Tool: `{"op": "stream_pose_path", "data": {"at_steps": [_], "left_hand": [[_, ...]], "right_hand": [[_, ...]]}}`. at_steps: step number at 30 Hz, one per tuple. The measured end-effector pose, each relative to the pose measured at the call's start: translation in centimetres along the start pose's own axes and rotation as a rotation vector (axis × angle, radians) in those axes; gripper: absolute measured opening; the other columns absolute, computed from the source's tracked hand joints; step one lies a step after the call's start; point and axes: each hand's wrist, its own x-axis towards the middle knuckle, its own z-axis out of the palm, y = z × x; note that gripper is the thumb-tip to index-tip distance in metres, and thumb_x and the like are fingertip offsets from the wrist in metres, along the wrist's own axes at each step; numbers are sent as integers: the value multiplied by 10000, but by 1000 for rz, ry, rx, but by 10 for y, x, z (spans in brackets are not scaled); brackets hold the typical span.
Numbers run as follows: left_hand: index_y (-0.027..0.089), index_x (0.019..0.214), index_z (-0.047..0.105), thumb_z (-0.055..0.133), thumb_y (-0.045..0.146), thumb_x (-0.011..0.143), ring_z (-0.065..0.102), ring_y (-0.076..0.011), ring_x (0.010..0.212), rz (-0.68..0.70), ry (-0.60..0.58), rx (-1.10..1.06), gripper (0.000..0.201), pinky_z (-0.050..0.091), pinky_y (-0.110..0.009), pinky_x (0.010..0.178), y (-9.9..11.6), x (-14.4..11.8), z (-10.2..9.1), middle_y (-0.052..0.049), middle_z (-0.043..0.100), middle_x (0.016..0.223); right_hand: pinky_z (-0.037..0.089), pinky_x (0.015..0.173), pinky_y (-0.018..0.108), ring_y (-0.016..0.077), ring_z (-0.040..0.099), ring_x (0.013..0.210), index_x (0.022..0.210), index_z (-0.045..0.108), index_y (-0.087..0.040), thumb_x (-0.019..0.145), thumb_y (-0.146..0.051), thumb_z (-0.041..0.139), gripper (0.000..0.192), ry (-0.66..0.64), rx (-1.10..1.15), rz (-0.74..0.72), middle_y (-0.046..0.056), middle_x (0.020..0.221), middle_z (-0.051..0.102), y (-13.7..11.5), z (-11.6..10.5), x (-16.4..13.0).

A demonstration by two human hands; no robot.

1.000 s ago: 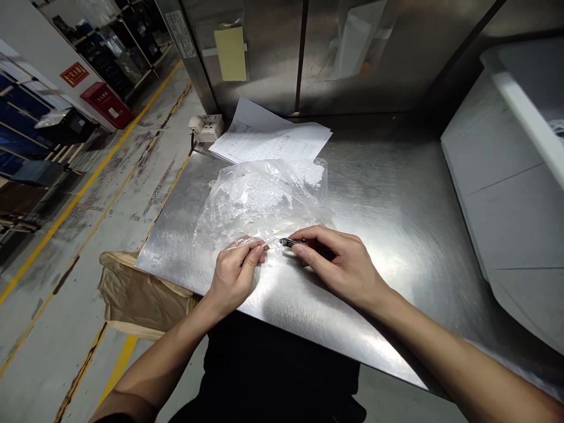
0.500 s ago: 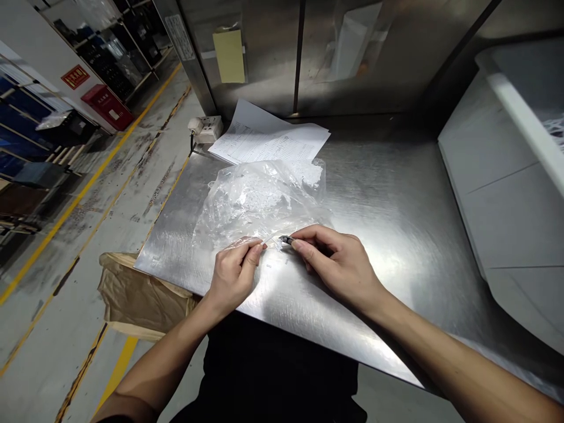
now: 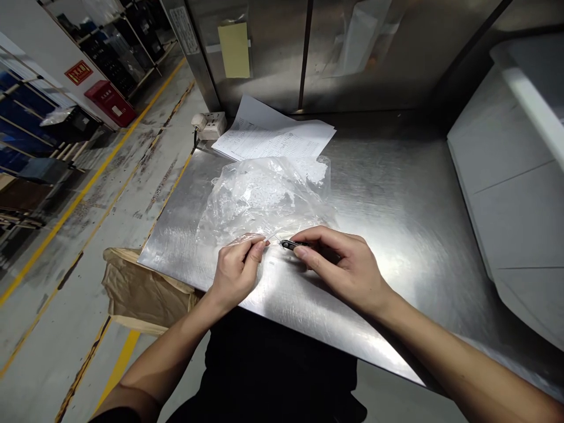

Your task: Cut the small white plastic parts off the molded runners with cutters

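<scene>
Thin clear plastic strip [image 3: 272, 238] sits pinched in the left hand [image 3: 235, 271], just above the steel table [image 3: 396, 194]. Right hand [image 3: 343, 264] grips a small dark tool [image 3: 291, 244], tip meeting the strip beside the clear plastic bag [image 3: 264, 197].

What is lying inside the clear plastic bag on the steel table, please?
The clear plastic bag holds a heap of small whitish pieces, too blurred through the crumpled film to identify. Its far edge overlaps the printed sheets; whatever lies beneath is hidden.
</scene>
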Motion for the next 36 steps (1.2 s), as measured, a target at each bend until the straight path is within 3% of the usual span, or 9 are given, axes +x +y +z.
{"op": "stream_pose_path", "data": {"at_steps": [10,14,27,33,36], "left_hand": [[181,1078,808,605,293,1144,769,-167,789,21,5,0,241,613,-282,789,0,0,1,-40,816,876],[186,1079,807,613,295,1139,798,-184,818,25,9,13,231,622,-293,786,0,-1,2,-50,843,908],[204,1089,812,629,296,1129,834,-214,900,-17,-18,11,208,616,-297,779,1,0,1,-55,876,994],[198,1025,752,589,260,1151,682,-145,703,91,-88,-30,216,513,-271,692,2,2,-1,-8,733,794],[198,1001,712,550,232,1161,647,-143,707,181,-138,-60,230,495,-279,703,3,2,-1,-4,676,780]], "right_hand": [[606,658,334,206,792,749,1134,850,-258,1058,-358,784,142,-14,-40,-51,25,914,841,1,-2,0],[614,672,338,233,817,825,1105,851,-257,1059,-373,783,143,12,-38,-18,36,924,853,3,0,0],[541,616,326,208,766,756,1038,846,-241,1064,-389,772,168,52,-16,35,22,828,809,1,3,-1],[550,612,335,231,779,814,1067,850,-249,1060,-392,768,166,112,10,35,44,887,821,3,0,3],[564,612,336,233,778,820,1075,846,-242,1058,-399,770,175,116,25,40,52,908,826,3,0,4]]}}
